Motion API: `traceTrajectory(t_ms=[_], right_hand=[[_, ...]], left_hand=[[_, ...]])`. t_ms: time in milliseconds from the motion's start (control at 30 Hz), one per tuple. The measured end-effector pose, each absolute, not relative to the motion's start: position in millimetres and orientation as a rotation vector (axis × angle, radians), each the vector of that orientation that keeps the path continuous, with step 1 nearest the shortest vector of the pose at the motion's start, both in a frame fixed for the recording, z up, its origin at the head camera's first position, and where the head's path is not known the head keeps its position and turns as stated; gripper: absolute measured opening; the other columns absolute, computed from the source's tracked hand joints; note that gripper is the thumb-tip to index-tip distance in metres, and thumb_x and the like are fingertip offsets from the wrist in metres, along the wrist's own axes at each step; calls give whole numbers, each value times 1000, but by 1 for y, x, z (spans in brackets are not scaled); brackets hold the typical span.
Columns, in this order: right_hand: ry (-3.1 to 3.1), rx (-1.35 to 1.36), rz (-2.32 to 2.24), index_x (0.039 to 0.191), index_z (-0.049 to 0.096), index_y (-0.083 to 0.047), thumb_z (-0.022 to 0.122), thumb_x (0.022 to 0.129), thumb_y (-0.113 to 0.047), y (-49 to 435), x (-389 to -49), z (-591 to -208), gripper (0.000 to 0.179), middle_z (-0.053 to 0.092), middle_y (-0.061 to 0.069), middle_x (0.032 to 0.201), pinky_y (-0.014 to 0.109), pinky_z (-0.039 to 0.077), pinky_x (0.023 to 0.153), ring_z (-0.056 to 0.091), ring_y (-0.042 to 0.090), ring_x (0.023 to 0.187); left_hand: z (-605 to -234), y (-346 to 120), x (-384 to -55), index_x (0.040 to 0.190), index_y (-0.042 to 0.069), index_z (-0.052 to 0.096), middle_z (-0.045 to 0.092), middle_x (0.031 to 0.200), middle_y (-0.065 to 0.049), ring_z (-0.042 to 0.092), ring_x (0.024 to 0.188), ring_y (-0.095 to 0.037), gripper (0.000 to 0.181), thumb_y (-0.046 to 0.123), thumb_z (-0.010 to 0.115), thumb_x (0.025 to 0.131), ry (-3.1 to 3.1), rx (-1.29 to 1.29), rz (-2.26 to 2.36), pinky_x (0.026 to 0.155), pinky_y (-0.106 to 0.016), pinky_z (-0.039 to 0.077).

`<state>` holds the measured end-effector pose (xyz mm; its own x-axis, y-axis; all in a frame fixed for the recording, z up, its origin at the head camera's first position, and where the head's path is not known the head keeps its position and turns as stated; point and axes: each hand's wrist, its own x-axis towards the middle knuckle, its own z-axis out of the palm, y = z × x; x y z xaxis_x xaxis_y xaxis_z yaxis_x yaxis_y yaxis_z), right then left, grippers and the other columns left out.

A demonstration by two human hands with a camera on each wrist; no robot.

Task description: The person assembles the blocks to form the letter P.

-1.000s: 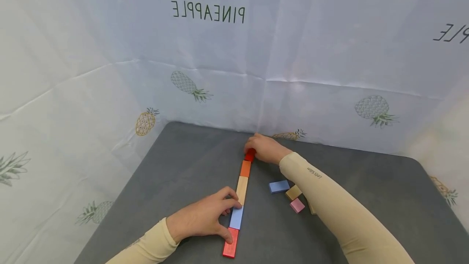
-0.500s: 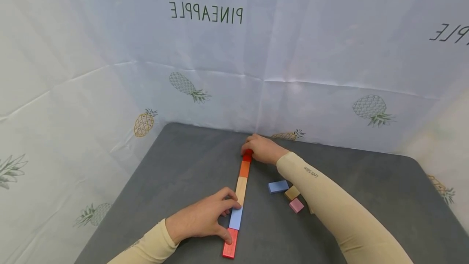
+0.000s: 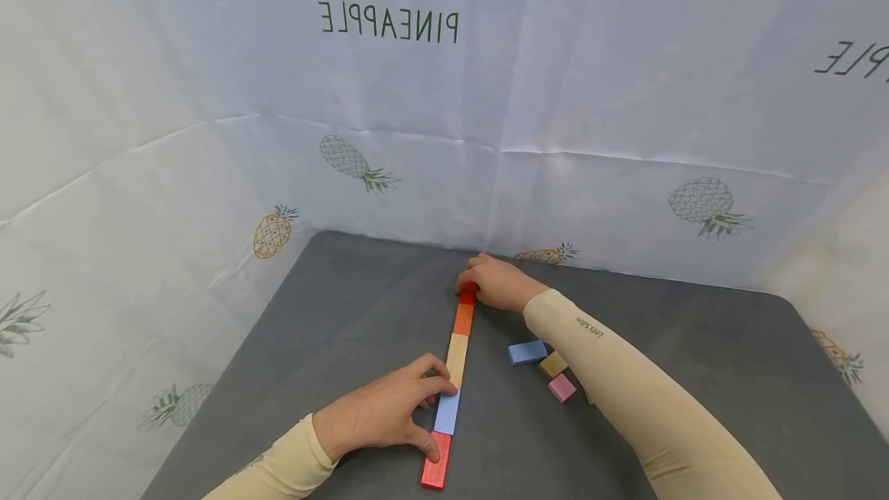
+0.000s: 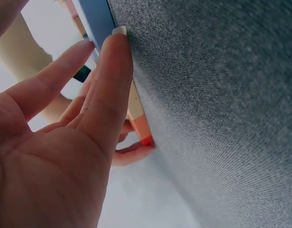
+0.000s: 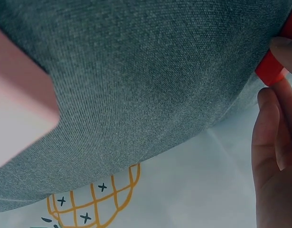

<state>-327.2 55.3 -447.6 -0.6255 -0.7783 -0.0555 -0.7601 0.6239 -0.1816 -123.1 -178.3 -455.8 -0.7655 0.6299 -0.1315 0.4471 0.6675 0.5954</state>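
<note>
In the head view, a row of wooden blocks runs away from the person on the dark table. From near to far come a red block, a light blue block, a tan block, an orange block and a darker red block. My right hand pinches that far red block, also in the right wrist view, partly covering it. With relaxed fingers, my left hand rests against the row: thumb on the near red block, fingertips at the blue one.
Right of the row lie a loose blue block, a tan block and a pink block; the right sleeve partly hides another light block. A pineapple-print curtain stands along the table's back and sides.
My right hand has shifted slightly left with the far red block, which now sits straighter against the orange block's end. The left hand keeps its place.
</note>
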Motion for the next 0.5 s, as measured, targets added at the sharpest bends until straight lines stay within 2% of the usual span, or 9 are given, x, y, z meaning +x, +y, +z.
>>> traceTrajectory(t_ms=[333,500], right_hand=[[2718,-1268,-234,124,81,-21,69,98,4,60,-324,-451,38,72,4,124,41,58,102,61,23,118],[2708,-1233,-263,142,71,-23,66,100,4,65,-322,-445,50,69,4,138,43,57,107,61,26,129]], left_hand=[[-457,-176,-124,141,26,68,50,146,12,59,104,4,79,56,95,74,2570,899,745,92,-20,56],[-456,-177,-122,141,24,69,51,146,10,60,104,3,78,53,97,73,2572,901,766,91,-22,56]])
